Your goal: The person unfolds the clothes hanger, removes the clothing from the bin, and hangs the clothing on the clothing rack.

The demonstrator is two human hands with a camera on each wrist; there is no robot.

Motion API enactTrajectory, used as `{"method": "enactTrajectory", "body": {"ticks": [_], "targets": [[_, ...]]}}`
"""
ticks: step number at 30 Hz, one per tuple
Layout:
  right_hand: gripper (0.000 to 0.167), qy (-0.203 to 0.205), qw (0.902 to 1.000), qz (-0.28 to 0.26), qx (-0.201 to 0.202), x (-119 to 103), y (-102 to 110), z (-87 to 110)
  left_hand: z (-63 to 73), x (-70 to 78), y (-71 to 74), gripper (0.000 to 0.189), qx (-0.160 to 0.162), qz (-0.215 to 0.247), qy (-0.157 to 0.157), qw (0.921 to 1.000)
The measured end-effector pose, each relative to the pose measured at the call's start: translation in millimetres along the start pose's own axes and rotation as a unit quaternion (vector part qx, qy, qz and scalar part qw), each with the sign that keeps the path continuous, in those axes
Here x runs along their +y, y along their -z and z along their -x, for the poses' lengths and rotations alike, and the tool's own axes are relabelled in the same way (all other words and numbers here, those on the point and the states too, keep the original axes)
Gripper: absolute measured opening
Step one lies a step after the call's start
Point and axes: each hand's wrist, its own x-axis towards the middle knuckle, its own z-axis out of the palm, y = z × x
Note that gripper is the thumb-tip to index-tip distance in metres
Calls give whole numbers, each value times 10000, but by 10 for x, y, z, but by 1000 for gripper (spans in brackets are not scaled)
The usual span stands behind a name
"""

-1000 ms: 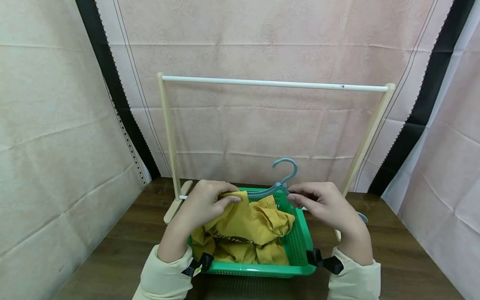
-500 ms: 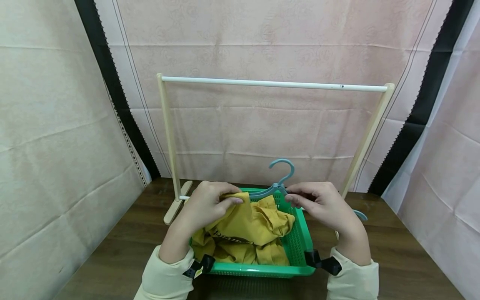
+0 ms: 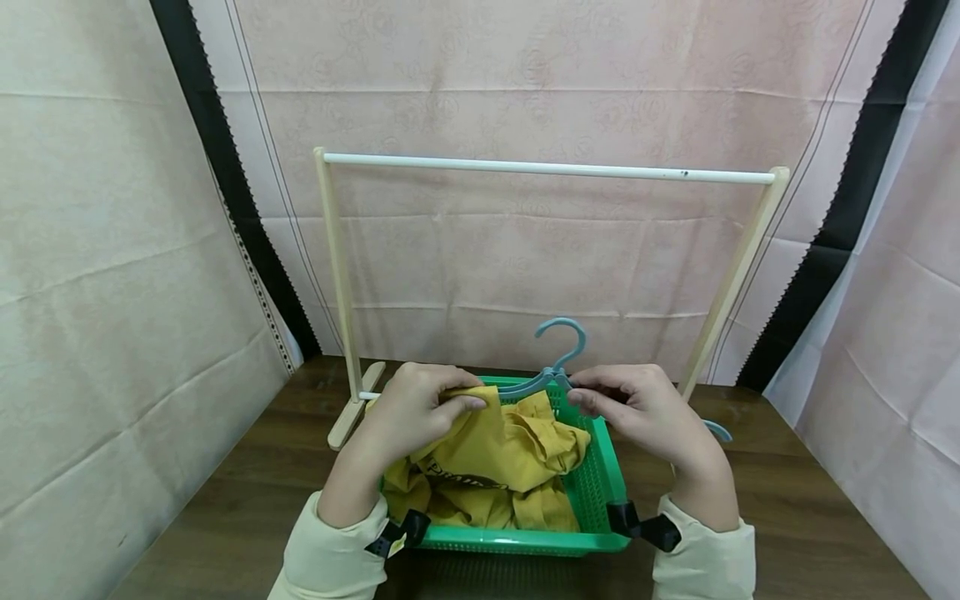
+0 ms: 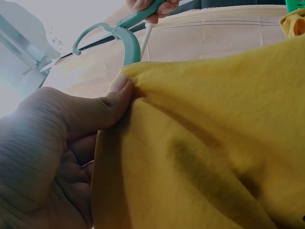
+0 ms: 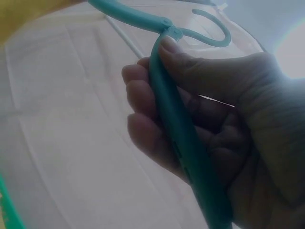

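A blue-green clothes hanger [image 3: 558, 372] is held over the back of the green basket [image 3: 611, 492], its hook pointing up. My right hand [image 3: 630, 408] grips one hanger arm [image 5: 167, 95] near the central joint, thumb on one side and fingers on the other. The other arm of the hanger runs into the yellow shirt [image 3: 480, 454]. My left hand [image 3: 420, 408] pinches the shirt's top edge where that arm enters; in the left wrist view the thumb [image 4: 107, 105] presses the cloth there. Most of the shirt lies crumpled in the basket, dark lettering showing.
Behind the basket stands a garment rack with a white top rail [image 3: 525, 167] and cream posts [image 3: 339, 275]. Part of another blue hanger [image 3: 717, 430] shows beyond my right wrist. Cloth walls [image 3: 135, 250] enclose the brown wooden table [image 3: 247, 517].
The hanger and my right hand have shifted slightly to the left, the hanger arm sliding a little toward my left hand. The left hand has barely moved.
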Motion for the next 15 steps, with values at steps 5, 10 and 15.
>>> {"method": "enactTrajectory", "body": {"ticks": [5,10,15], "targets": [[16,-65,10000,26,1,-4,-7,-1,-2,2,-3,12,-32,38,-40,10000],[16,-43,10000,26,-12,-7,-25,-10,4,11,3,12,-58,23,-15,10000],[16,31,10000,-6,-35,-8,-44,-29,5,18,1,12,-55,-27,13,10000]]}}
